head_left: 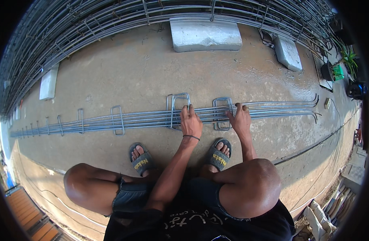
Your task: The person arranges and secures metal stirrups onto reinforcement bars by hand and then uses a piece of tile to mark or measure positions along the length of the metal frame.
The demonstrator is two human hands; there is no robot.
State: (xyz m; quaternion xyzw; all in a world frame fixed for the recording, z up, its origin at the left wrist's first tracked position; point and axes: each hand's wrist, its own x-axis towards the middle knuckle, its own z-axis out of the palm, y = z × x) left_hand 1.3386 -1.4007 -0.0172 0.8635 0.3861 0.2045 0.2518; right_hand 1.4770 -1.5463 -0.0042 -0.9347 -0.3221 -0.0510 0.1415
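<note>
Across the ground in front of me lies a bundle of long thin steel rebars [148,119], running left to right. Rectangular wire stirrups are looped around it at intervals. My left hand [191,122] has its fingers closed at the right side of a pair of overlapping stirrups [168,105]. To the right, another stirrup [222,128] encircles the bars, and my right hand [241,120] pinches at its right side, thumb toward the wire. Fingers partly hide the grip points. Farther left, a tilted stirrup [122,120] and several smaller-looking ones stand around the bars.
Long assembled rebar cages [112,20] rest along the far side on pale blocks [206,38]. A smaller block [288,54] and a potted plant [327,71] are at far right. Bent bar ends [316,100] stick out rightward. My sandalled feet [220,154] are close to the bundle.
</note>
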